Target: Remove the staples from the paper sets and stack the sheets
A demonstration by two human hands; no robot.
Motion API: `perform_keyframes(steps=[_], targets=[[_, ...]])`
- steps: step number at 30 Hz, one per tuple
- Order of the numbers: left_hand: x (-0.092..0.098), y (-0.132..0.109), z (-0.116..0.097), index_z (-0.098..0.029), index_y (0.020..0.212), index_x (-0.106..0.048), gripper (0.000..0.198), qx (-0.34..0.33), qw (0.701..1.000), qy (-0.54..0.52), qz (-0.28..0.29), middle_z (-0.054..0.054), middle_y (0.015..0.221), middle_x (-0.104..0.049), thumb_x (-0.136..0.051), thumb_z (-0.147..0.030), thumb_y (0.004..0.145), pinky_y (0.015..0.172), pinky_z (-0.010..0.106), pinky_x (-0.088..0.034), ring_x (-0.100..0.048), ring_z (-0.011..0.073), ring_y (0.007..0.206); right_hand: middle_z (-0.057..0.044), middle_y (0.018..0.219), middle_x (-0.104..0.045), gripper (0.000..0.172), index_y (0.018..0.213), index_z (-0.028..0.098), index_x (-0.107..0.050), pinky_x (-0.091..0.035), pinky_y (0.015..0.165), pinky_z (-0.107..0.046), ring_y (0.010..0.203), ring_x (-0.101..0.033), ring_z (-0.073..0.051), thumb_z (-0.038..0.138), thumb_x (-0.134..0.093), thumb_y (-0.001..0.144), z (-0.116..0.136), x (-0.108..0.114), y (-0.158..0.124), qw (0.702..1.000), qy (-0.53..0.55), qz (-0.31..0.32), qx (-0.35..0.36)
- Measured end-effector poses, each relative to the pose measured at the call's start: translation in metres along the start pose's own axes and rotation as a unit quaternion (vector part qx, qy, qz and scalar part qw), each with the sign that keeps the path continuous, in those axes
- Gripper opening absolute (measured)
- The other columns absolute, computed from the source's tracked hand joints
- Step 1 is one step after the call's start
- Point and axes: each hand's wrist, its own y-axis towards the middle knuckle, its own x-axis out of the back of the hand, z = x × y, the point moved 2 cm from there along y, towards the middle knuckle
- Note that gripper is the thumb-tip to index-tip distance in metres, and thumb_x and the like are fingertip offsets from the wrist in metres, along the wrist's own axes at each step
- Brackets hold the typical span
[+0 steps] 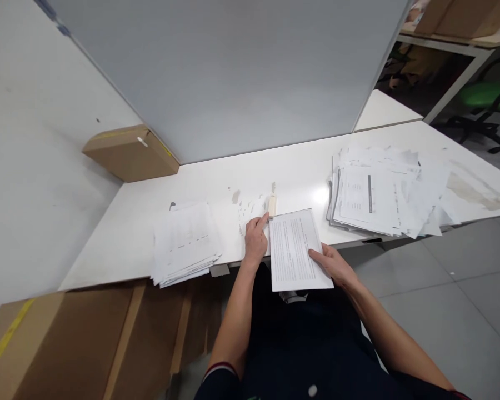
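Observation:
A printed sheet of paper point(296, 250), perhaps several together, tilts over the front edge of the white table. My right hand point(335, 264) grips its right side, thumb on top and fingers underneath. At the sheet's upper left corner lies a small cream stapler point(272, 204), its near end meeting the paper. Beside it my left hand point(256, 239) is curled, with one fingertip on the stapler's near end. Its other fingers are partly hidden. To the left sits a stack of printed papers point(187, 241); a larger, messier pile point(373, 191) lies to the right.
A grey upright panel point(250, 78) borders the back of the white table point(216, 175). One cardboard box point(133, 153) stands at the back left corner, and large cardboard boxes point(79, 339) are below the left edge. A green chair point(489, 95) is at the far right.

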Motion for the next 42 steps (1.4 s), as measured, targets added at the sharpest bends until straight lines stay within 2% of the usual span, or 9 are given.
perform_keyframes(steps=[7, 10, 14, 18, 22, 27, 33, 37, 42], targets=[[0.003, -0.004, 0.005, -0.021, 0.127, -0.042, 0.042, 0.016, 0.997, -0.048, -0.056, 0.009, 0.105, -0.055, -0.027, -0.017, 0.088, 0.086, 0.034, -0.043, -0.052, 0.0169, 0.099, -0.01, 0.092, -0.067, 0.038, 0.106, 0.016, -0.056, -0.052, 0.061, -0.034, 0.073, -0.063, -0.023, 0.036, -0.058, 0.074, 0.061, 0.06, -0.016, 0.964, -0.123, -0.22, 0.085], [0.003, -0.006, 0.005, -0.019, 0.124, -0.045, 0.04, 0.01, 0.997, -0.045, -0.067, 0.01, 0.104, -0.056, -0.028, -0.017, 0.087, 0.087, 0.034, -0.044, -0.053, 0.0167, 0.098, -0.012, 0.094, -0.065, 0.037, 0.104, 0.014, -0.056, -0.049, 0.062, -0.034, 0.075, -0.062, -0.023, 0.036, -0.057, 0.073, 0.096, 0.1, -0.017, 0.921, -0.181, -0.322, 0.125], [0.002, -0.009, 0.002, -0.018, 0.119, -0.049, 0.039, 0.005, 0.995, -0.04, -0.094, 0.009, 0.101, -0.058, -0.028, -0.015, 0.087, 0.087, 0.033, -0.044, -0.054, 0.0165, 0.097, -0.019, 0.096, -0.062, 0.045, 0.104, 0.015, -0.058, -0.043, 0.069, -0.045, 0.086, -0.058, -0.034, 0.048, -0.052, 0.075, 0.12, 0.151, -0.008, 0.86, -0.312, -0.4, 0.051], [0.006, -0.02, -0.006, -0.019, 0.119, -0.049, 0.037, -0.004, 0.994, -0.037, -0.104, 0.008, 0.099, -0.059, -0.03, -0.017, 0.087, 0.086, 0.033, -0.044, -0.054, 0.016, 0.096, -0.018, 0.11, -0.056, 0.061, 0.127, 0.023, -0.043, -0.032, 0.085, -0.057, 0.112, -0.043, -0.043, 0.055, -0.048, 0.075, 0.124, 0.168, -0.011, 0.765, -0.379, -0.502, 0.136], [0.031, -0.046, -0.002, -0.021, 0.113, -0.054, 0.031, -0.003, 0.991, 0.002, -0.136, 0.007, 0.099, -0.061, -0.038, -0.021, 0.086, 0.087, 0.035, -0.044, -0.054, 0.0169, 0.096, -0.018, 0.111, -0.056, 0.062, 0.132, 0.019, -0.039, -0.033, 0.088, -0.054, 0.108, -0.047, -0.042, 0.056, -0.035, 0.082, 0.11, 0.14, -0.02, 0.728, -0.43, -0.485, 0.221], [0.093, -0.071, 0.034, -0.019, 0.106, -0.056, 0.028, 0.092, 0.953, 0.154, -0.242, 0.01, 0.103, -0.058, -0.05, -0.028, 0.081, 0.095, 0.042, -0.036, -0.049, 0.022, 0.103, -0.01, 0.094, -0.062, 0.046, 0.117, 0.018, -0.052, -0.045, 0.067, -0.039, 0.062, -0.058, -0.022, 0.048, -0.042, 0.083, 0.069, 0.059, -0.003, 0.797, -0.427, -0.331, 0.268], [0.117, -0.076, 0.057, -0.017, 0.11, -0.054, 0.041, 0.17, 0.944, 0.25, -0.133, 0.013, 0.109, -0.054, -0.058, -0.035, 0.073, 0.093, 0.046, -0.036, -0.045, 0.0288, 0.107, -0.009, 0.093, -0.063, 0.034, 0.108, 0.018, -0.056, -0.045, 0.067, -0.031, 0.066, -0.057, -0.017, 0.038, -0.04, 0.086, 0.019, -0.039, 0.025, 0.852, -0.42, -0.075, 0.304], [0.117, -0.076, 0.054, -0.018, 0.1, -0.06, 0.031, 0.167, 0.946, 0.241, -0.137, 0.012, 0.103, -0.057, -0.054, -0.036, 0.075, 0.09, 0.042, -0.038, -0.049, 0.0269, 0.102, -0.009, 0.097, -0.062, 0.032, 0.104, 0.019, -0.058, -0.044, 0.074, -0.033, 0.08, -0.058, -0.021, 0.036, -0.036, 0.087, 0.009, -0.053, 0.033, 0.839, -0.443, -0.039, 0.315], [0.128, -0.072, 0.054, -0.019, 0.078, -0.064, 0.023, 0.209, 0.954, 0.175, -0.125, 0.008, 0.093, -0.062, -0.047, -0.035, 0.078, 0.085, 0.036, -0.04, -0.053, 0.0223, 0.092, -0.007, 0.093, -0.065, 0.03, 0.099, 0.02, -0.06, -0.045, 0.071, -0.032, 0.079, -0.059, -0.02, 0.037, -0.039, 0.085, 0.008, -0.042, 0.035, 0.87, -0.401, -0.052, 0.284]])
